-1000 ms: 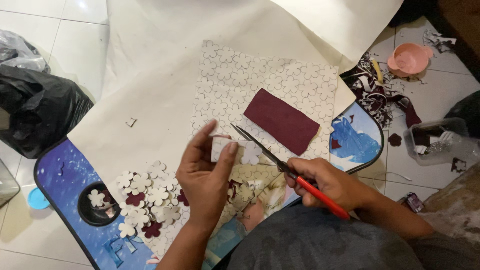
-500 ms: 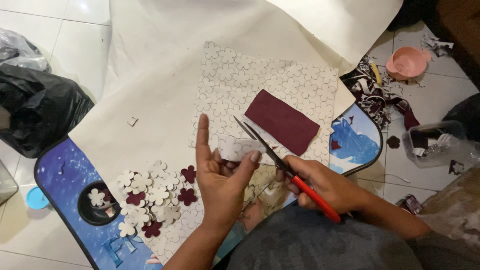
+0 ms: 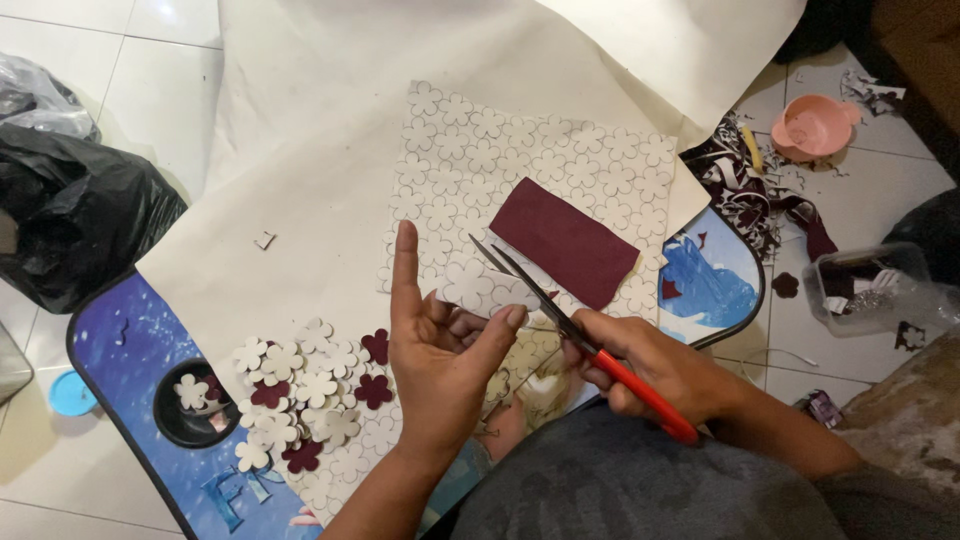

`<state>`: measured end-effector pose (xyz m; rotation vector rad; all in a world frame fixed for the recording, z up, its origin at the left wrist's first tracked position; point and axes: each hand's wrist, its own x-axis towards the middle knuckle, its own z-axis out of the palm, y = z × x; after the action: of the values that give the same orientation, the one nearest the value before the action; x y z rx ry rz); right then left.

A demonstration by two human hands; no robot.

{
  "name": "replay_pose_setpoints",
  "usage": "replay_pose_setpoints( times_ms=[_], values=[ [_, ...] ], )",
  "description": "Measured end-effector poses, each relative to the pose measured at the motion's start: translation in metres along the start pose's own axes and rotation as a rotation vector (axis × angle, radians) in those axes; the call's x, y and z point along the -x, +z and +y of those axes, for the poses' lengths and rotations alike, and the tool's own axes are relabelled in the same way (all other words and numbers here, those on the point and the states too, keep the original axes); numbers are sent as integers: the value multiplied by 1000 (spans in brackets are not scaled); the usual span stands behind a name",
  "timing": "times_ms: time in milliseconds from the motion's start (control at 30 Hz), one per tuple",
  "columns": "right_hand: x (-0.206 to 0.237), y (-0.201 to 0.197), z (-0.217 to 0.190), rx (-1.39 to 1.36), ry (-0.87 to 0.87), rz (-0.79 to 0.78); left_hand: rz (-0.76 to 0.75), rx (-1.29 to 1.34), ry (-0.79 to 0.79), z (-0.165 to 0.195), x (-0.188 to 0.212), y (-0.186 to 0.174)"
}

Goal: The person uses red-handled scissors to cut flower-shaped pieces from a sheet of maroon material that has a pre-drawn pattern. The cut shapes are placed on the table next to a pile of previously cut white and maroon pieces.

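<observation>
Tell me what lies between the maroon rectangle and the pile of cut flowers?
In the head view, the left hand holding a cream flower piece sits between the maroon rectangle and flower pile, over the patterned sheet.

Scissors point(image 3: 590, 340): red handles, dark blades. Cream sheet point(image 3: 520, 180) printed with an outlined flower pattern. Rectangular piece point(image 3: 565, 243): maroon. Cut-out flowers point(image 3: 305, 385): cream mixed with maroon. Tray point(image 3: 130, 340): blue with pictured artwork, black rim. Bowl point(image 3: 812, 127): pink. Bag point(image 3: 75, 215): black. Floor point(image 3: 150, 60): white tiles.
</observation>
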<state>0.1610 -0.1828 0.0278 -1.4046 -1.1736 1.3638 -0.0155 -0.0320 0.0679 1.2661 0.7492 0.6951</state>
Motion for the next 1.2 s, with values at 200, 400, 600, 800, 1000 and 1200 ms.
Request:
replay_pose_setpoints(
  times_ms=[200, 400, 600, 800, 1000, 1200],
  values=[
    [0, -1, 1, 36, 48, 6, 12, 40, 31, -5, -1, -4],
    [1, -4, 5, 5, 18, -15, 18, 39, 14, -7, -3, -7],
    [2, -7, 7, 74, 34, -20, 23, 33, 51, -6, -5, -10],
    [2, -10, 12, 61, 30, -37, 27, 16, 79, -6, -6, -11],
    [4, -10, 13, 44, 20, -41, 30, 24, 107, -9, -8, -13],
    [1, -5, 5, 52, 25, -22, 41, 77, 65, -13, -7, -9]
  ],
)
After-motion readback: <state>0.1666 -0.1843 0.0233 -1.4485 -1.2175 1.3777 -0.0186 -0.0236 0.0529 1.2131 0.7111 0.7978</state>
